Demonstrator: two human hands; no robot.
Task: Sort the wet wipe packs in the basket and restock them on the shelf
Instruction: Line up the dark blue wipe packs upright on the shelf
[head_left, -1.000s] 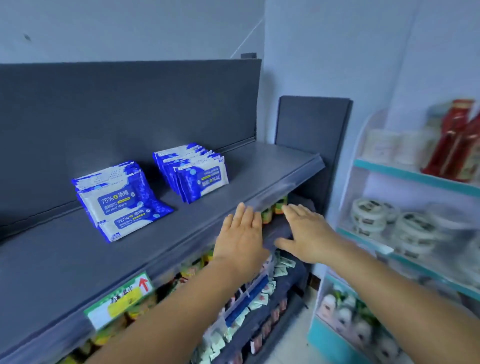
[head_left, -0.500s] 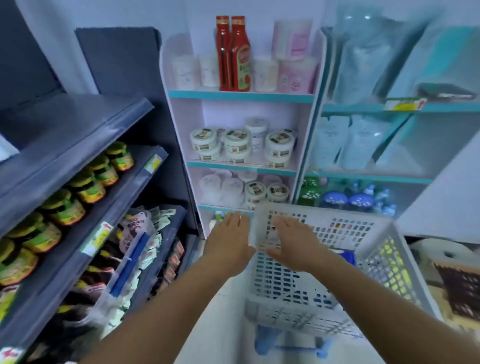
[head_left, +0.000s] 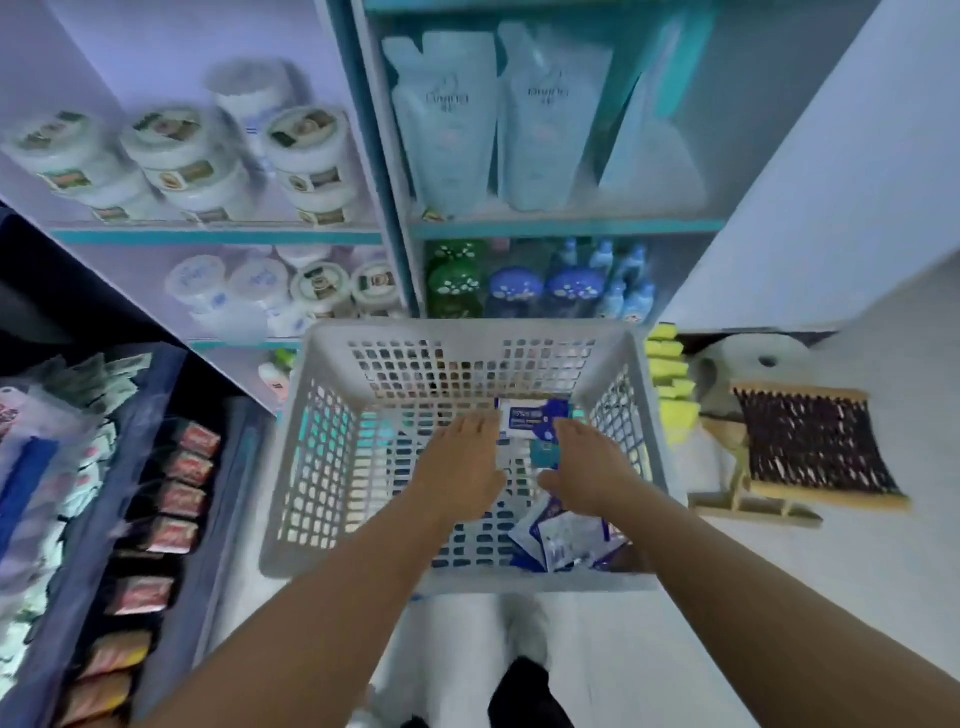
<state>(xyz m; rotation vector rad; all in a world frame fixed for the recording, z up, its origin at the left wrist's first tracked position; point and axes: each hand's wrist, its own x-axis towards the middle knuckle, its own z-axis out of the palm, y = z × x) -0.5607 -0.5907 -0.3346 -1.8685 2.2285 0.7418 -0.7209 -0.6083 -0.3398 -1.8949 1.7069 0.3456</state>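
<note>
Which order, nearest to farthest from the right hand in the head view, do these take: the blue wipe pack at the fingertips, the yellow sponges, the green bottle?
From the right hand:
1. Blue wipe pack, in the basket, just beyond the fingertips.
2. Yellow sponges, outside the basket's right wall.
3. Green bottle, on the shelf behind the basket.

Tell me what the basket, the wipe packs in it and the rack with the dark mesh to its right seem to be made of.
Basket: apparently moulded plastic, pale grey and matt, its walls and floor a regular grid of holes.
Wipe packs: likely thin plastic film, blue and white, glossy and creased.
Rack: its frame looks like light unpainted wood; the dark mesh on it could be woven cord or plastic, too blurred to tell.
</note>
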